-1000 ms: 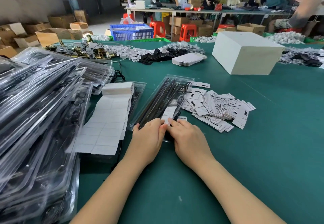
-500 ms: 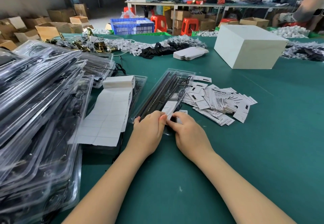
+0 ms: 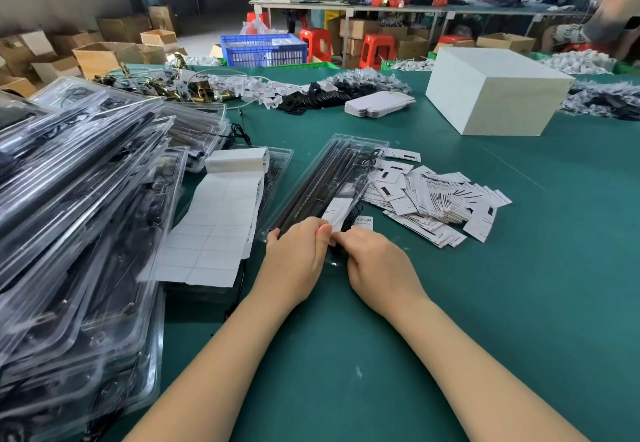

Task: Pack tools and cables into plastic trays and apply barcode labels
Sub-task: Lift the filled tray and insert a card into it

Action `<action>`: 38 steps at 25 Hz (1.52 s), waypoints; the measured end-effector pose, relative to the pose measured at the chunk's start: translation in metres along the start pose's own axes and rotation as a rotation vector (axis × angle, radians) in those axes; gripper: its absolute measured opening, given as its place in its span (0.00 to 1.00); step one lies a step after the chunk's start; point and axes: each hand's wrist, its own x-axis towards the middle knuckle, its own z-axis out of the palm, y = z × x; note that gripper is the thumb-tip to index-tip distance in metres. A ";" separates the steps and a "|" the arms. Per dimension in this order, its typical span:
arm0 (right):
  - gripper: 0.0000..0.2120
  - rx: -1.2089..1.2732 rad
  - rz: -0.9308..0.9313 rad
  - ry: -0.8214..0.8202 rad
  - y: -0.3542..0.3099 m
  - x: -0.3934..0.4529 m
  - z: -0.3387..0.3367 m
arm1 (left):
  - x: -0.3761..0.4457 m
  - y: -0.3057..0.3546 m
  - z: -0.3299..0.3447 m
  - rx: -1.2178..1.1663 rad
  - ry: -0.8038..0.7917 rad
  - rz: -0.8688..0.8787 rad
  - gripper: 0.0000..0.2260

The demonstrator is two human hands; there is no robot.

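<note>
A clear plastic tray (image 3: 332, 178) with long black bars and a black cable lies slanted on the green table (image 3: 519, 286) in front of me. My left hand (image 3: 298, 261) grips its near end, thumb against a white label (image 3: 337, 213) on the tray. My right hand (image 3: 377, 268) pinches the label's near edge beside the left thumb. A loose pile of barcode cards (image 3: 443, 202) lies just right of the tray. A strip of blank label backing (image 3: 214, 230) unrolls from a white roll (image 3: 237, 161) to the left.
A tall stack of filled clear trays (image 3: 76, 220) fills the left side. A white box (image 3: 491, 92) stands at the back right, with flat white cartons (image 3: 379, 104), black cables and brass parts behind. People work at far tables.
Both hands stay at the tray's near end; the fingers have shifted slightly on the white label. The camera has tilted a little.
</note>
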 end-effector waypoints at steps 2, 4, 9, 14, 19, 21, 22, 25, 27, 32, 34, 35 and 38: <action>0.19 -0.016 0.009 -0.008 -0.001 -0.001 0.000 | 0.001 0.000 -0.001 -0.022 0.019 -0.024 0.17; 0.17 -0.023 0.028 -0.009 -0.001 -0.002 0.001 | 0.001 0.000 -0.002 -0.035 0.020 -0.036 0.18; 0.15 0.080 0.065 0.050 -0.001 -0.004 0.002 | -0.001 0.003 -0.005 -0.044 0.019 -0.041 0.19; 0.15 0.069 0.019 0.053 0.002 -0.004 0.003 | -0.001 0.003 -0.005 -0.046 0.027 -0.039 0.18; 0.18 0.016 -0.010 0.023 0.003 -0.002 0.004 | 0.000 0.002 -0.003 -0.034 -0.003 -0.034 0.17; 0.19 0.032 -0.013 0.009 0.003 -0.002 0.005 | 0.000 0.000 -0.001 -0.008 -0.031 -0.018 0.16; 0.20 0.043 -0.015 0.009 0.003 -0.002 0.005 | -0.001 0.000 0.000 0.015 -0.045 -0.007 0.16; 0.22 0.082 -0.042 0.011 0.006 -0.003 0.003 | -0.002 -0.002 0.000 0.060 -0.074 0.011 0.17; 0.24 0.127 -0.054 -0.001 0.009 -0.004 0.003 | -0.002 -0.002 -0.001 0.051 -0.068 0.011 0.17; 0.29 -0.031 -0.092 -0.009 0.008 -0.003 0.005 | -0.002 0.004 -0.005 -0.047 0.002 -0.011 0.15; 0.26 -0.081 -0.076 -0.028 0.007 0.000 0.006 | -0.001 0.006 -0.006 -0.069 0.041 -0.040 0.16; 0.24 -0.082 -0.072 -0.027 0.007 0.002 0.006 | -0.001 0.007 -0.006 -0.076 0.052 -0.055 0.17; 0.17 -0.007 -0.037 -0.004 0.008 0.008 0.005 | -0.001 0.008 -0.007 -0.092 0.067 -0.076 0.18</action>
